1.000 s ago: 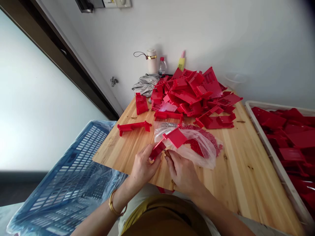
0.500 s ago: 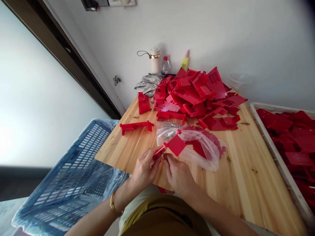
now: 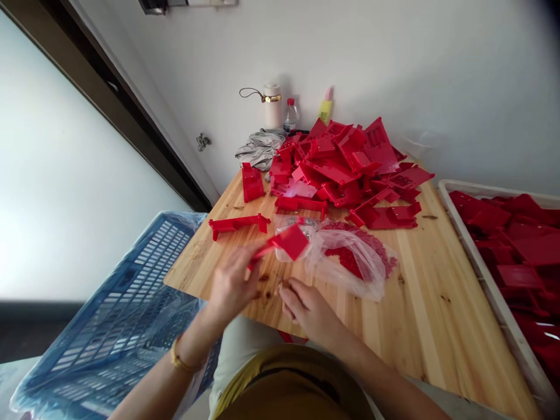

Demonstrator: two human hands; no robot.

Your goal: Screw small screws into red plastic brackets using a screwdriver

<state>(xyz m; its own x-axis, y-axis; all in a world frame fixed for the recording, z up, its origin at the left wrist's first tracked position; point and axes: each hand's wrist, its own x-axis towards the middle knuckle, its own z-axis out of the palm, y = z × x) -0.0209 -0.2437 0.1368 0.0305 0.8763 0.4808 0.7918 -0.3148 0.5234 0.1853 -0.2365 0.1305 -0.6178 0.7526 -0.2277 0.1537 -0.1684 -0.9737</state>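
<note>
My left hand (image 3: 231,286) is closed on one end of a red plastic part (image 3: 291,242), slightly blurred, held above the front of the table. The part has a flat square flap that points away from me. Close by on the right, my right hand (image 3: 308,303) is curled with thumb and fingertips pressed together; what they hold, if anything, is too small to make out. Just beyond the hands lies a clear plastic bag (image 3: 350,280) with many tiny red pieces (image 3: 380,248). Small metal pieces (image 3: 308,224) sit at its left, partly hidden behind the held part.
A large heap of similar red parts (image 3: 341,163) covers the back of the wooden table (image 3: 420,309). Behind stand a white flask (image 3: 273,108) and a bottle (image 3: 290,116), beside grey cloth (image 3: 261,149). A bag-lined blue crate (image 3: 109,315) is at left, a white bin (image 3: 481,280) of red parts at right.
My left hand has moved left with the red plastic part, away from my right hand. The two hands were together at the part before. My right hand has stayed nearly in place.
</note>
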